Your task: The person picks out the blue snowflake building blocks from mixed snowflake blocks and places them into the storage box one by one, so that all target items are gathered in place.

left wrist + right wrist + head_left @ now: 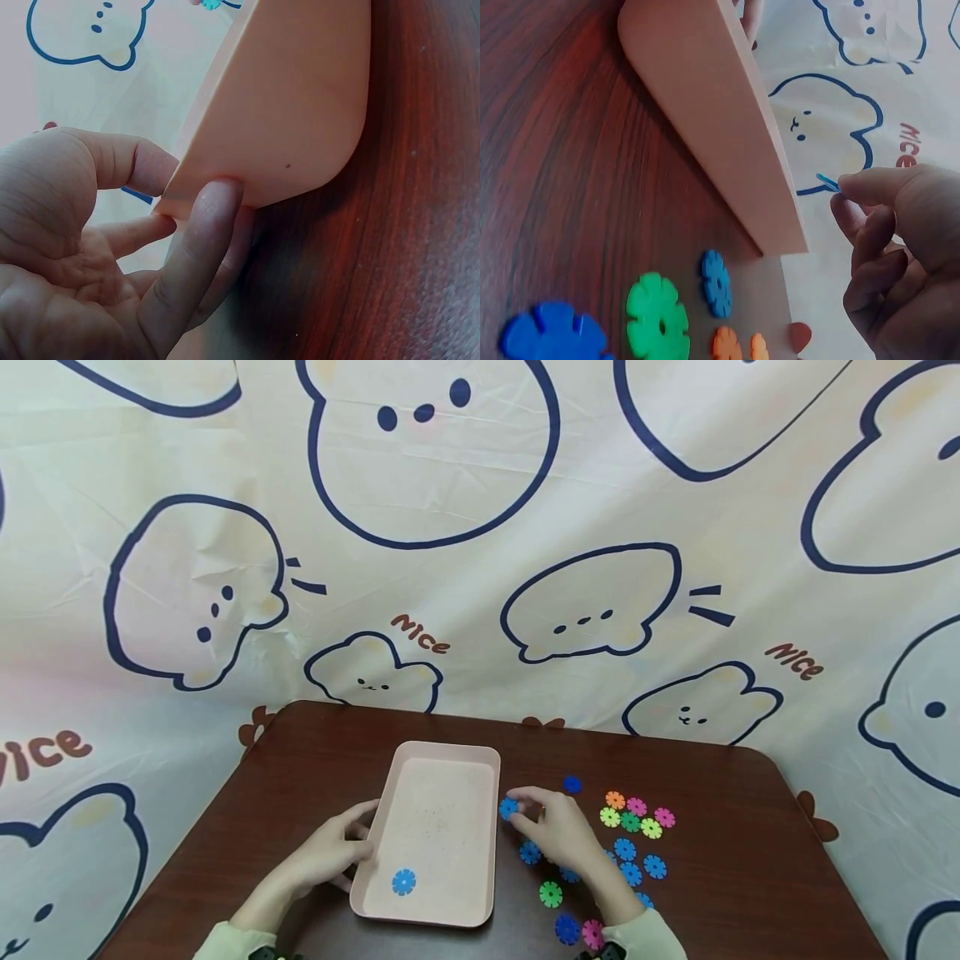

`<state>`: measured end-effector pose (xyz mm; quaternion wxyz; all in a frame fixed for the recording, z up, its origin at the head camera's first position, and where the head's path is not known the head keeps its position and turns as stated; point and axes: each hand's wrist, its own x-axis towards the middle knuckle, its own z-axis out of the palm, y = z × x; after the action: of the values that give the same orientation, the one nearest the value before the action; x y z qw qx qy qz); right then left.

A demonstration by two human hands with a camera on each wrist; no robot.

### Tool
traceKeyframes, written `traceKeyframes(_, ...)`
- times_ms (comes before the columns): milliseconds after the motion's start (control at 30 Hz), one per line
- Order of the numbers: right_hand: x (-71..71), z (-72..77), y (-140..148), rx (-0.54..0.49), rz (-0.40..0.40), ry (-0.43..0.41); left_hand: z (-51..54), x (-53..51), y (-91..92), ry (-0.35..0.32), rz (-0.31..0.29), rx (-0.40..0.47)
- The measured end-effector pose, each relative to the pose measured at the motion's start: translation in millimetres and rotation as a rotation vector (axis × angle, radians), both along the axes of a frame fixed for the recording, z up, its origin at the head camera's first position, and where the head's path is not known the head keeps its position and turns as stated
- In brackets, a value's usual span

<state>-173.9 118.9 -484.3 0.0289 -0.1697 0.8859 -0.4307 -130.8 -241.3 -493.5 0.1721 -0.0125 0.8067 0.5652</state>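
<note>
My left hand point(330, 852) holds the left edge of a shallow pinkish-beige tray point(431, 768). In the left wrist view, its bent fingers point(214, 217) meet the tray's rim and outer wall. One blue flower-shaped plastic disc point(403, 882), notched round its edge, lies in the tray near the front. Just off the tray's right side, my right hand point(558, 831) pinches another blue notched disc point(508, 808) between thumb and index finger. That disc shows edge-on in the right wrist view, above the level of the tray's rim.
Right of the tray, loose discs lie on the dark brown table point(720, 843): several blue ones point(655, 867), a green one point(551, 894) and a pink one point(592, 934) nearer the front. A mixed-colour cluster point(630, 822) sits farther back. A patterned cloth point(465, 585) hangs behind.
</note>
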Motion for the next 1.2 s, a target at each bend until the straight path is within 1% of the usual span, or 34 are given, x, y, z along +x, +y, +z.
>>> traceKeyframes(100,2.2,6.3,-7.4,-0.015,0.026,-0.003,0.5,0.1,0.3,0.001,0.001,0.003)
traceKeyframes(200,2.9,7.5,-15.6,-0.030,0.056,-0.012,0.9,0.1,0.5,0.002,-0.001,0.006)
traceKeyframes(467,4.5,3.1,-47.7,-0.042,0.132,-0.028,0.0,0.1,-0.9,0.003,-0.002,0.005)
traceKeyframes(833,11.9,-11.0,-87.0,-0.076,0.195,-0.075,-1.7,0.0,-2.1,0.004,-0.014,0.028)
traceKeyframes(1000,15.5,-14.3,-102.9,-0.050,0.223,-0.055,-2.2,-0.1,-2.6,0.006,-0.019,0.026)
traceKeyframes(1200,17.2,-20.7,-118.5,0.012,0.238,0.019,-1.9,0.4,-2.6,0.003,-0.028,0.033)
